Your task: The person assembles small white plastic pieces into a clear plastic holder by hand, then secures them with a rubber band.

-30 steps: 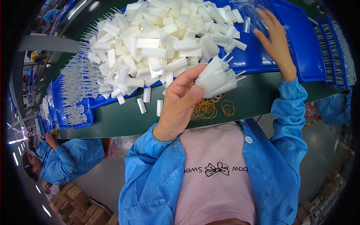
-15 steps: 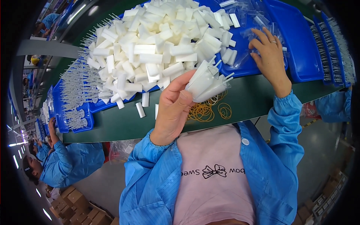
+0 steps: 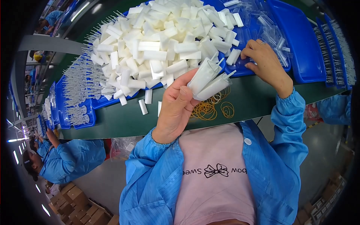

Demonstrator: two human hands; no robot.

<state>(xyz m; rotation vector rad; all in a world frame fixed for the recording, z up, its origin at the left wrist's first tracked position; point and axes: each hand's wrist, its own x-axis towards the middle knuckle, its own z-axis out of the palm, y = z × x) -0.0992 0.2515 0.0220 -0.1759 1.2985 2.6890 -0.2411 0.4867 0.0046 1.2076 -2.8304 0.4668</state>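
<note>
My left hand is closed around a small bundle of white foam pieces in clear plastic sleeves, with thin white rods sticking out of their far ends. My right hand is low over the blue tray at the right. Its fingers are curled, with thumb and fingertips apart, close beside a loose white foam piece; whether they touch it I cannot tell. Behind this hand lie several clear plastic sleeves. A large heap of white foam pieces fills the middle of the table.
Thin white rods with wide ends crowd a blue tray at the left. Tan rubber bands lie on the green table near my body. A blue tray and racks of rods stand at the right. A co-worker sits left.
My right hand has moved left, off the clear sleeves and toward the foam pieces at the heap's edge. The left hand still holds its bundle, now turned slightly.
</note>
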